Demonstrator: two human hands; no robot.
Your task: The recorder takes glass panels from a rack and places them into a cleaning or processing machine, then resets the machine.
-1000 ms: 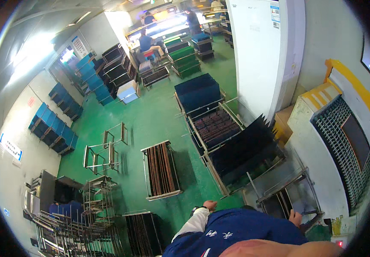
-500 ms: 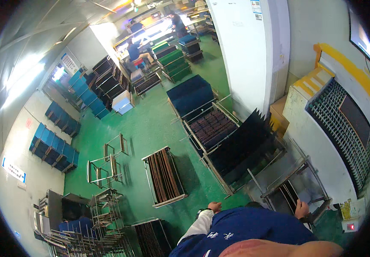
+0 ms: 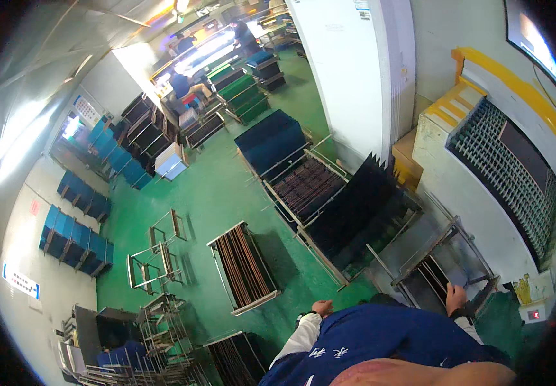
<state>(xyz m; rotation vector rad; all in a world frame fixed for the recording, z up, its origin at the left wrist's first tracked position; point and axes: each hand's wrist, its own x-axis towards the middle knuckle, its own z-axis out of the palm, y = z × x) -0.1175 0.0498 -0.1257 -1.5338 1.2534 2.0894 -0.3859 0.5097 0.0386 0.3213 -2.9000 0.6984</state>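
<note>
Over the green floor, my left hand (image 3: pixel 322 307) is out in front of my body with nothing visible in it, its fingers loosely apart. My right hand (image 3: pixel 456 298) is closed at the end of a thin dark panel (image 3: pixel 433 275), which lies with others inside a metal-framed rack (image 3: pixel 410 278) at the lower right. The exact grip is small and partly hidden. My blue top and bare forehead-side blur cover the bottom middle.
Dark upright panels (image 3: pixel 355 215) fill racks ahead. A low rack with brown slats (image 3: pixel 242 267) stands at centre, an empty metal frame (image 3: pixel 155 257) left of it. A white pillar (image 3: pixel 348 71) and a machine with a ribbed conveyor (image 3: pixel 509 174) are on the right. Several people work far off.
The view has turned slightly right, so the racks and pillar appear farther left. My right hand stays at the rack, and my left hand keeps nearly the same place.
</note>
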